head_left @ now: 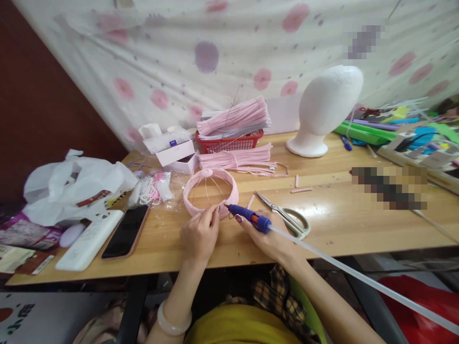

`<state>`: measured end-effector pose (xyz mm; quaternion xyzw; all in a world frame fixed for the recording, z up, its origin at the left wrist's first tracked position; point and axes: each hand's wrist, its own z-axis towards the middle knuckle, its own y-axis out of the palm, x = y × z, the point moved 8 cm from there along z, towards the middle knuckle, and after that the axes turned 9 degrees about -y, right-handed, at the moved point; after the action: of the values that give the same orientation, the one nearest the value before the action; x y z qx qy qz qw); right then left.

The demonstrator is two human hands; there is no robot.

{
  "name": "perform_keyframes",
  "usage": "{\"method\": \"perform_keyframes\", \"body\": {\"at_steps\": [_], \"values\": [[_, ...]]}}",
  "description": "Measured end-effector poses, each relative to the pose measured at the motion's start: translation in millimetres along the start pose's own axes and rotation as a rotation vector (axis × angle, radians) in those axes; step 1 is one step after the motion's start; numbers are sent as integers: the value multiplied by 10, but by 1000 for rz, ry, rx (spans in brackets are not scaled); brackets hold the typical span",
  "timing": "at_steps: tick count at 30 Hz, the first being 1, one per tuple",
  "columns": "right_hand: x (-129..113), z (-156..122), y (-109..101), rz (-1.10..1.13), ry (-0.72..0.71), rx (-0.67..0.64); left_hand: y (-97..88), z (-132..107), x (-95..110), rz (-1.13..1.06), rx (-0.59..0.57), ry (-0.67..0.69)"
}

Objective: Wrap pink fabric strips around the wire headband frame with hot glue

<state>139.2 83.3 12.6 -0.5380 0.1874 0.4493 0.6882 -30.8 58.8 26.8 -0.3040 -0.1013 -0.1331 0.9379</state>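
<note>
A pink ring-shaped piece with thin wires across it (234, 188) stands on the table, a small round pink disc at its far top edge. My left hand (200, 235) has thumb and fingers pinched at the ring's near edge; the exact grip is partly hidden by the fingers. In my right hand (267, 239) is a blue hot glue gun (245, 213), its nozzle pointing left at the near edge of the ring, close to my left fingertips. A long translucent glue stick (344, 270) runs out of its back, over my right forearm. Scissors (296, 222) lie just beyond the right hand.
Pink pipe cleaners (236, 157) lie before a red basket (229, 142) heaped with more. Cut pink pieces (301, 190) sit near the scissors. A white foam head (328, 105) stands behind right. At left are a phone (126, 232), a white power bank (89, 241) and plastic bags (77, 184).
</note>
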Motion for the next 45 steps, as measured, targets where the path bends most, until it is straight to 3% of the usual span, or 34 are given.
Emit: {"method": "perform_keyframes", "body": {"at_steps": [10, 17, 23, 45], "values": [[47, -5, 10, -14, 33, -14, 29, -29, -37, 0, -16, -31], [-30, 18, 35, -44, -65, -12, 33, -9, -30, -5, -29, -37], [-2, 11, 69, -45, -54, -18, 45, -19, -45, 3, -42, -44], [-12, 13, -26, -122, -58, -4, 22, -19, -41, -16, -20, -40]]}}
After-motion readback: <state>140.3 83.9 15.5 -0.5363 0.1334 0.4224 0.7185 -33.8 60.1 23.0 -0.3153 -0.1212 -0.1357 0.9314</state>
